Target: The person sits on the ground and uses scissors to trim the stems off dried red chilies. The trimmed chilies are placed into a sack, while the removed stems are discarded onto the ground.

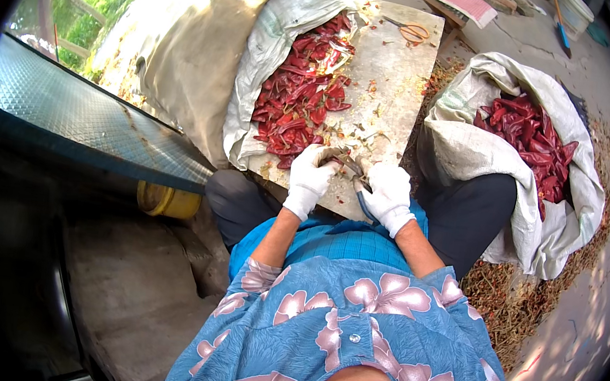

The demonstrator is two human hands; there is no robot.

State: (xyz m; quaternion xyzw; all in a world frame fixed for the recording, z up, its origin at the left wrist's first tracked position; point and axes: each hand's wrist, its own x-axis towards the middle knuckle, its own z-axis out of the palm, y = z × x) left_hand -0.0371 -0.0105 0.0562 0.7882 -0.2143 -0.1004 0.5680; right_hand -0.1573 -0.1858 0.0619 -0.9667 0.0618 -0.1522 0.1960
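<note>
Left hand (pixel 309 177) pinches a dried red chili (pixel 332 161) at twelve o'clock while right hand (pixel 389 193) grips closed shears (pixel 359 183) (stem-end presented to the blades).

Both forearms enter from the lower edge, bare below short sleeves, and converge forward. The left hand (pixel 309 176) wears a white glove, fingers curled inward. The right hand (pixel 389 192), also in a white glove, is closed in a grip, close beside the left.
</note>
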